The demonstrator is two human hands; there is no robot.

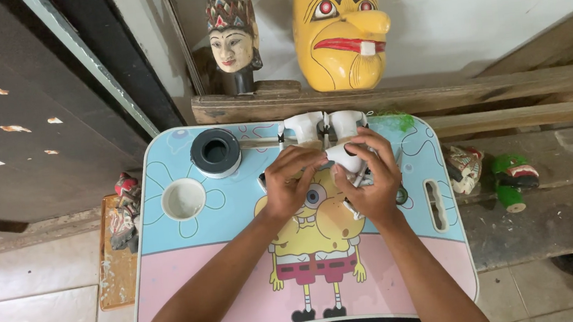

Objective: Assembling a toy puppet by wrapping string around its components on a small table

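Observation:
Both hands meet over the far middle of a small lap table (pixel 191 263) printed with a cartoon character. My left hand (pixel 290 179) curls its fingers around the left side of a small white carved piece (pixel 343 156). My right hand (pixel 372 177) grips the same piece from the right, and thin stick-like ends poke out under its fingers. Just beyond the hands lie two more white carved pieces (pixel 322 126) side by side at the table's far edge.
A roll of dark tape (pixel 215 151) and a round cup recess (pixel 183 199) sit at the table's left. A yellow mask (pixel 340 26) and a carved head (pixel 232 35) lean on the wall behind a wooden beam. Painted figures (pixel 493 169) lie on the bench at right.

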